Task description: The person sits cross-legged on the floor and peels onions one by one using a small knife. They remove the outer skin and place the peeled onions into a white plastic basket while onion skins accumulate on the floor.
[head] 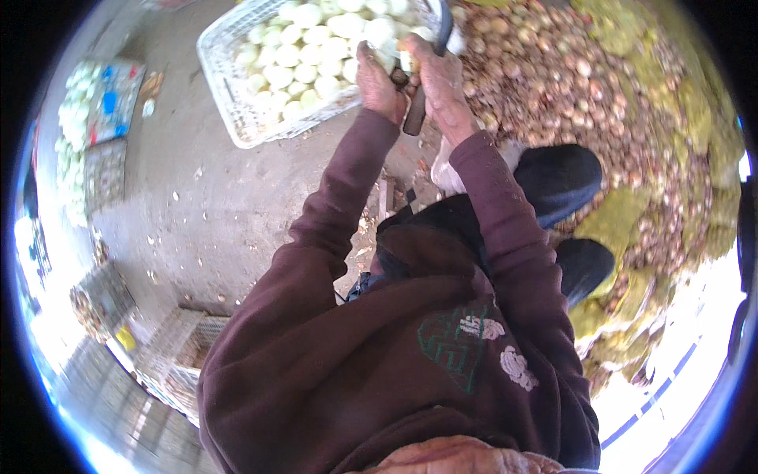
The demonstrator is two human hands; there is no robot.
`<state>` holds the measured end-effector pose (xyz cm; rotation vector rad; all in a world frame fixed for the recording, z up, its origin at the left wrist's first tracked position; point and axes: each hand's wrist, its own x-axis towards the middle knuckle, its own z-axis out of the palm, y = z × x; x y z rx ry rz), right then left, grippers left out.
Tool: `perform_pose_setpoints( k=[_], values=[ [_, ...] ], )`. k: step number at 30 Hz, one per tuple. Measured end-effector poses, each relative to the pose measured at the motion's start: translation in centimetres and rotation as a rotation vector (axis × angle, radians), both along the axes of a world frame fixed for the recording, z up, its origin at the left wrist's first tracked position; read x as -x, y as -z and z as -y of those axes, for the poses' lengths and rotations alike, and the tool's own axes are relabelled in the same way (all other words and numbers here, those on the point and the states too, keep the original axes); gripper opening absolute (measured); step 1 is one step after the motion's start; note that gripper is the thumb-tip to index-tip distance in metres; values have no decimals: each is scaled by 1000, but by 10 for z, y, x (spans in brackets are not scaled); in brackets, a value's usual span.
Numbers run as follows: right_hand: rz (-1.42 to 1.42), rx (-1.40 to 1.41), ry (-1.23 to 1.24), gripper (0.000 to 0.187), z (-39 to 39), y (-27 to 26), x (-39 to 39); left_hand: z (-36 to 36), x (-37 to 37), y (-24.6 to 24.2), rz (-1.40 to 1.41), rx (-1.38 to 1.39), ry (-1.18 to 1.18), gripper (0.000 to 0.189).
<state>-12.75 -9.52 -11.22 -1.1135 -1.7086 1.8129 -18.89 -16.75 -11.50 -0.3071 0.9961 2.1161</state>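
Observation:
My left hand (380, 89) is cupped around a small brown onion (400, 76) at the near right corner of the crate. Close beside it, my right hand (439, 80) grips a tool with a flat dark handle (415, 114); a dark curved part (445, 26), which looks like its blade, sticks out beyond the hand. The fingertips of both hands are partly hidden. Just left of the hands stands a white plastic crate (228, 112), filled with pale peeled onions (308, 53). Unpeeled brown onions (551, 77) lie in a wide heap to the right.
Yellow mesh sacks (613, 219) lie among the onions at right. My dark-trousered knees (556, 178) border the heap. On the concrete floor (195, 195) are scraps of skin. More crates (109, 106) with pale onions stand far left; other crates (172, 343) are at lower left.

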Motion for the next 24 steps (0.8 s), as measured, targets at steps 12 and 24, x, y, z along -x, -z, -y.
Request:
perform_pose_setpoints(
  k=[12, 24],
  values=[
    [1390, -1359, 313, 45, 98, -192, -541, -31, -372, -137, -1077, -856, 1296, 49],
    [805, 2, 1311, 28, 178, -245, -684, -185, -312, -95, -1351, -330, 1397, 31]
  ],
)
